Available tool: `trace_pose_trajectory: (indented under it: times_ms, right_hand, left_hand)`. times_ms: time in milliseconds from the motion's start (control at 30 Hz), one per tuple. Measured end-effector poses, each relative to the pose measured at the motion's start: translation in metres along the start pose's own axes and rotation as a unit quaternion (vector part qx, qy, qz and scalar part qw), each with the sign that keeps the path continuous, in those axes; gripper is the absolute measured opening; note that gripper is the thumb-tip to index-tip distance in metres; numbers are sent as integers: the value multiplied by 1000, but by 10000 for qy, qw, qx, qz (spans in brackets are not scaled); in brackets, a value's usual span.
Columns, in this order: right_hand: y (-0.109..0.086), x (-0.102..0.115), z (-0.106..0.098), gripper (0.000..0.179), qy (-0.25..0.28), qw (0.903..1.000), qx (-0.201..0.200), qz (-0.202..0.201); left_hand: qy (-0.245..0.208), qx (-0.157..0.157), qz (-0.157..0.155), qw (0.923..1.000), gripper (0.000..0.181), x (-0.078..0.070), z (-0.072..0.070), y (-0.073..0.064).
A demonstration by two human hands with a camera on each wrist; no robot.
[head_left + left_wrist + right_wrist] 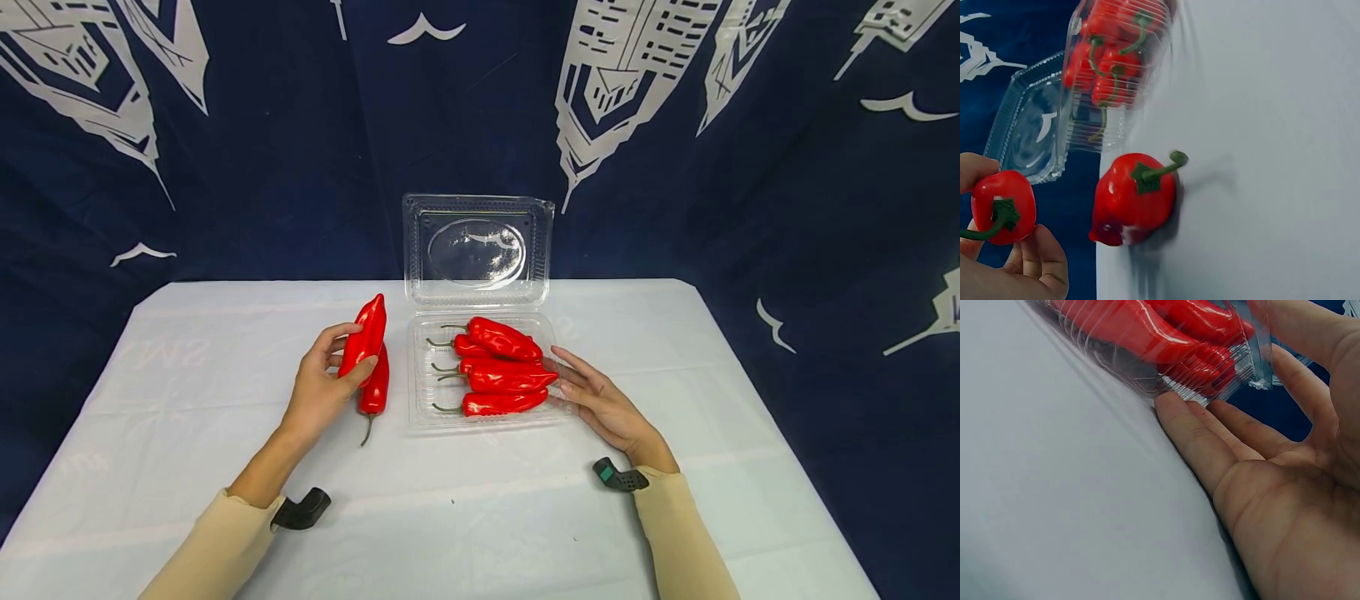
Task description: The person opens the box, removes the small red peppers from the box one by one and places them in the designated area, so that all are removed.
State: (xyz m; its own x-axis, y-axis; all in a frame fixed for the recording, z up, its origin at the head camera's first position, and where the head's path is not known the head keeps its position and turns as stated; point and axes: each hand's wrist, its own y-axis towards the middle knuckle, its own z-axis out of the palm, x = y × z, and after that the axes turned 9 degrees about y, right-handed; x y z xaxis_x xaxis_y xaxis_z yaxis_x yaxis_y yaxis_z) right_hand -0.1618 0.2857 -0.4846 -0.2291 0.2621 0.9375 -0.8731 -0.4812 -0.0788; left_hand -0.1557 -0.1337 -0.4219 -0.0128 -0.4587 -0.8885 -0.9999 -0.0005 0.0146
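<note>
My left hand [318, 390] grips a red pepper [364, 340] between thumb and fingers, its tip pointing away from me. In the left wrist view, its green stem hangs toward the palm. A second red pepper [377, 387] lies on the table just under and beside it, stem toward me. To the right sits a clear plastic clamshell box [420, 419] with several red peppers [506, 377] lying sideways in it, stems to the left. At the box's right wall, my right hand [611, 410] rests with extended fingers [1194, 434] touching the ribbed side.
The box's clear lid [480, 292] stands raised at the back, near the table's far edge. A white cloth covers the table [480, 517]. Behind hangs a dark blue curtain [285, 167] with white printed shapes.
</note>
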Motion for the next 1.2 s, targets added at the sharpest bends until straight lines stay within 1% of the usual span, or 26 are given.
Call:
trace_pose_trajectory:
  times_ms: [67, 267, 500, 833, 1000, 1200]
  right_hand:
    - [0, 0, 0, 67, -10, 10000, -14, 12]
    - [0, 1, 1, 68, -29, 10000, -61, 54]
    - [0, 1, 0, 68, -52, 9999, -97, 70]
    - [1, 1, 0, 68, -54, 9999, -115, 77]
    - [0, 1, 0, 69, -55, 9999, -119, 91]
    - [0, 0, 0, 68, -59, 9999, -89, 75]
  left_hand:
    - [49, 12, -4, 10000, 50, 2, -1, -1]
    - [434, 15, -1, 9991, 46, 8, -7, -5]
    - [586, -119, -263, 9979, 45, 17, -8, -8]
    - [657, 93, -553, 9963, 45, 30, -5, -13]
    - [707, 221, -621, 9953, 47, 34, -3, -14]
    - [679, 376, -776, 9940, 49, 35, -2, -15]
